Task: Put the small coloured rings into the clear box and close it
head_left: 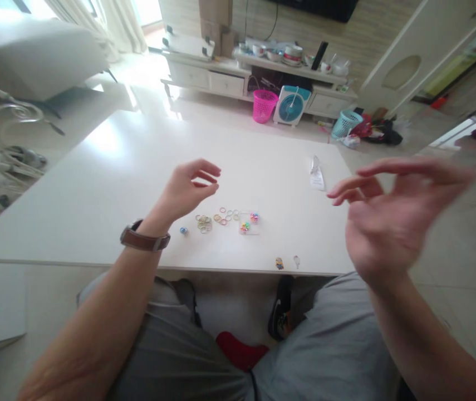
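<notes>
Above the white table (229, 150), my left hand (187, 186) is raised with its fingers apart and nothing in it; a brown-strapped watch (143, 239) is on that wrist. My right hand (392, 211) hangs in the air past the table's right edge, slightly blurred, fingers spread and empty. Between the hands lie a clear box (249, 223) with colourful beads and several small rings (204, 224). A blue item (183, 230) lies nearest my left wrist. Near the front edge are a yellow-and-blue figure (279, 263) and a small pale item (297, 261).
A clear packet with a white label (317, 179) lies at the table's right. Beyond the table stand a pink basket (264, 106), a blue-and-white fan (291, 104), a light blue basket (346, 123) and a low cabinet (227, 83) with dishes.
</notes>
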`<move>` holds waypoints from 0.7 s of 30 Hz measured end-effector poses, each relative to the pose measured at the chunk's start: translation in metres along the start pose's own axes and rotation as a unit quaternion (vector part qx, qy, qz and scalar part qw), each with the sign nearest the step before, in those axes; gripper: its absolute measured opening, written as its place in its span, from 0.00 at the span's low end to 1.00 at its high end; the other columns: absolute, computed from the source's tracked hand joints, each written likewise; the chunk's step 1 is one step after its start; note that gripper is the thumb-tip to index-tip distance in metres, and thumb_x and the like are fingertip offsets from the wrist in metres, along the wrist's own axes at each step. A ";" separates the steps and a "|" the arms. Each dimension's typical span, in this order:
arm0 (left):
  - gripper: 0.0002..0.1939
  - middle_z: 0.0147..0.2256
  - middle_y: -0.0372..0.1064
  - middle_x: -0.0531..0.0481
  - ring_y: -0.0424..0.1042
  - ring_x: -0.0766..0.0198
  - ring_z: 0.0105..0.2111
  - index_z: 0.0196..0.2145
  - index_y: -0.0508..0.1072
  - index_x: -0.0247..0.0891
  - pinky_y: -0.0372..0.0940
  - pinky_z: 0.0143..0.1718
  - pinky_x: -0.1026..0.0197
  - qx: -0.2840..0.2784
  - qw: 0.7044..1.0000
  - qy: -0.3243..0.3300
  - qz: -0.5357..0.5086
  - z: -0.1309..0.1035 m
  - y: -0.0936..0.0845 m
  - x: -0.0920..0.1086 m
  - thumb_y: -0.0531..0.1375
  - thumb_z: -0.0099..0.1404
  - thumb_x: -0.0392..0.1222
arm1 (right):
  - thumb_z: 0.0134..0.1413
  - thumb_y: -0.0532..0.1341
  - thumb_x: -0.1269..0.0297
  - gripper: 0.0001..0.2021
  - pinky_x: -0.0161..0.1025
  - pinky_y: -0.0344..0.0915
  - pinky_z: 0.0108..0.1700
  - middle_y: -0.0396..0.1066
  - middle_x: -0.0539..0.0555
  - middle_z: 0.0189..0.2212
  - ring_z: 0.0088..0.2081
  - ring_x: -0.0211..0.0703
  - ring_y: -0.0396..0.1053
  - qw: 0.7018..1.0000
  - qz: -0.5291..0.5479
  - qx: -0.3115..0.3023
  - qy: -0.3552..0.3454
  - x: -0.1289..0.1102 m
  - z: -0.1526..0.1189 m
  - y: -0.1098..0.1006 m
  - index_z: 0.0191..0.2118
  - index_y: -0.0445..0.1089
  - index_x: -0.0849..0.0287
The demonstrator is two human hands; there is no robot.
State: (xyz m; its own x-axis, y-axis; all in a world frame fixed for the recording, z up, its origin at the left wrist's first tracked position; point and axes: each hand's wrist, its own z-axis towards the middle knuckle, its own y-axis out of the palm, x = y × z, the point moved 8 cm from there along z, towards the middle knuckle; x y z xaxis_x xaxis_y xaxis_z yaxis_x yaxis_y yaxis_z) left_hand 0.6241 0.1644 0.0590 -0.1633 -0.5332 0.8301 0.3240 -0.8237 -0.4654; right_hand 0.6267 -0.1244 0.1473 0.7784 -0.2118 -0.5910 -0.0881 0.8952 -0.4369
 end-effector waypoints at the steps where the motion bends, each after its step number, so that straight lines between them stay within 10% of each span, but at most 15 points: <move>1: 0.11 0.39 0.75 0.47 0.76 0.62 0.36 0.39 0.74 0.37 0.74 0.38 0.57 -0.017 0.998 -0.030 0.048 -0.001 0.007 -0.022 0.61 0.57 0.40 | 0.61 0.55 0.66 0.21 0.45 0.72 0.40 0.54 0.53 0.49 0.40 0.40 0.68 1.000 -0.006 -0.008 -0.002 0.015 0.001 0.011 0.55 0.49 0.42; 8: 0.10 0.33 0.75 0.48 0.74 0.60 0.32 0.35 0.77 0.39 0.70 0.38 0.56 -0.175 0.953 -0.082 0.233 -0.030 0.038 -0.075 0.58 0.56 0.38 | 0.57 0.57 0.71 0.16 0.47 0.71 0.42 0.59 0.57 0.47 0.44 0.47 0.67 0.975 -0.089 -0.192 0.062 0.110 -0.057 0.066 0.51 0.61 0.52; 21: 0.14 0.42 0.73 0.43 0.72 0.56 0.43 0.39 0.78 0.38 0.66 0.48 0.57 -0.223 0.932 -0.018 0.286 -0.037 0.083 -0.105 0.53 0.62 0.37 | 0.60 0.57 0.73 0.10 0.41 0.65 0.49 0.66 0.57 0.47 0.46 0.44 0.67 0.926 0.002 -0.375 0.033 0.067 -0.093 0.081 0.46 0.67 0.57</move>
State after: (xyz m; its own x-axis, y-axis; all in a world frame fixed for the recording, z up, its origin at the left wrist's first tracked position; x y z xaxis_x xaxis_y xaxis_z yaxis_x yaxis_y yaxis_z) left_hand 0.6338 0.1451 -0.0775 -0.0483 -0.9096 0.4128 -0.0733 -0.4089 -0.9096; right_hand 0.6134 -0.1026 0.0093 0.7393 -0.2549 -0.6233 -0.5174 0.3774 -0.7680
